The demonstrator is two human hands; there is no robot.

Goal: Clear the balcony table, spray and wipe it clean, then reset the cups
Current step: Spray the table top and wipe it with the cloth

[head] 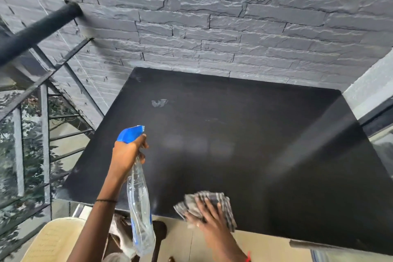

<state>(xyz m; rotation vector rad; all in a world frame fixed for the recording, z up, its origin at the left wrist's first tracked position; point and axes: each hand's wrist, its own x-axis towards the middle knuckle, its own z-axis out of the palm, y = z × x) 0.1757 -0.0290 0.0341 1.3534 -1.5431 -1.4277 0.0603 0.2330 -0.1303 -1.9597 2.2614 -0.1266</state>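
Left grip (127, 153) is clamped round the neck of the spray bottle (140, 208), with the forefinger curled over the front of its blue spray head (130, 134). The clear bottle hangs tilted, its body down past the near left corner of the bench (265, 125) and its nozzle aimed out over the dark top. Right grip (209, 218) lies flat with fingers spread and straight on a crumpled checked cloth (214, 199), pressing it to the bench at the near edge, to the right of the bottle.

A small whitish smear (159, 103) sits on the far left part of the black top. Pale hazy patches (174, 143) show beyond the nozzle; they may be mist on the surface, though the blur leaves that unsure.

The bench's far edge meets a grey stone-faced wall (191, 17). A black metal railing (40, 27) runs along the left side, with foliage behind it. A cream plastic chair (55, 238) stands at the lower left, beside beige floor tiles (265, 244). A thin black band (106, 200) circles the left wrist.
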